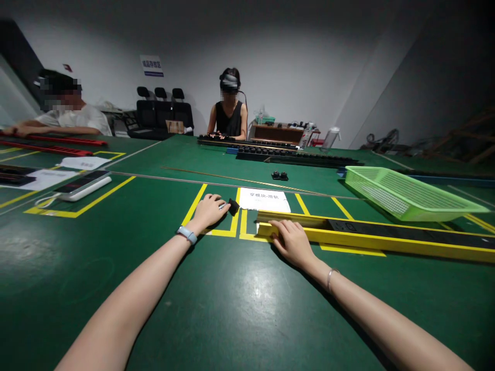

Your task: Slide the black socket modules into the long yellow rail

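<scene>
My left hand (pixel 209 211) is closed on a small black module (pixel 233 207), just left of a white paper label (pixel 265 199) on the green table. To the right lies a long yellow rail (pixel 386 244), shaped like a channel. My right hand (pixel 293 241) rests at the rail's near left end, its fingers curled over the front wall. Black pieces (pixel 371 232) sit inside the channel from about its middle onward to the right. A short gap separates the module from the rail's open end.
A light green basket (pixel 410 193) stands at the right, behind the rail. A small black part (pixel 279 176) and a thin brass-coloured rod (pixel 232 178) lie farther back. A phone on a white power bank (pixel 85 188) lies left. Two people work across the table with black and red rails.
</scene>
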### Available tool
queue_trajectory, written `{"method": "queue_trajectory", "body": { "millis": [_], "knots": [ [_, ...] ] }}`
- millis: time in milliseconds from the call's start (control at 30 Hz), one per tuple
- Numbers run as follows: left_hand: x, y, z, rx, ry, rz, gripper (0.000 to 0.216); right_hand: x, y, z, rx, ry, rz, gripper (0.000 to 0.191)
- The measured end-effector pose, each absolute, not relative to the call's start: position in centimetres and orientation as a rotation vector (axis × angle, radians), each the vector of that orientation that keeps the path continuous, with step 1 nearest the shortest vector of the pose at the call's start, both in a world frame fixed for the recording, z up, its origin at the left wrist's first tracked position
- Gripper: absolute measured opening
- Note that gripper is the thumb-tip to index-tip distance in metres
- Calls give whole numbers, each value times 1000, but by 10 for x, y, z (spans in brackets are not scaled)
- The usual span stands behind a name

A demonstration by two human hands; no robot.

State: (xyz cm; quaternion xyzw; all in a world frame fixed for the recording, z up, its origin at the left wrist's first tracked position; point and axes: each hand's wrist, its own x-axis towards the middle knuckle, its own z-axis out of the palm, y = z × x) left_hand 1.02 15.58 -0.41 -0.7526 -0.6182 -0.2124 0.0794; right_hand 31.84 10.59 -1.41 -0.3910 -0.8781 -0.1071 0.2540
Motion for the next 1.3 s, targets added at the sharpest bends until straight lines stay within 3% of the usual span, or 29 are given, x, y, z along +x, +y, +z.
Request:
{"method": "queue_trajectory", "body": {
  "millis": [133,367,900,1300],
  "knots": [
    [10,155,-3,-2243,-1879,-635,48,319,108,-14,-1035,-2390,-309,36],
    [12,154,0,-2175,-1909,-592,62,320,107,-12,-1042,-2396,-285,36],
    [24,132,-2,-2159,-1827,-702,59,312,98,-11,-1169,-2332,-214,34],
    [1,160,-32,-2167,-1828,-1305,49,318,98,-15,-1131,-2370,-239,39]
  ]
}}
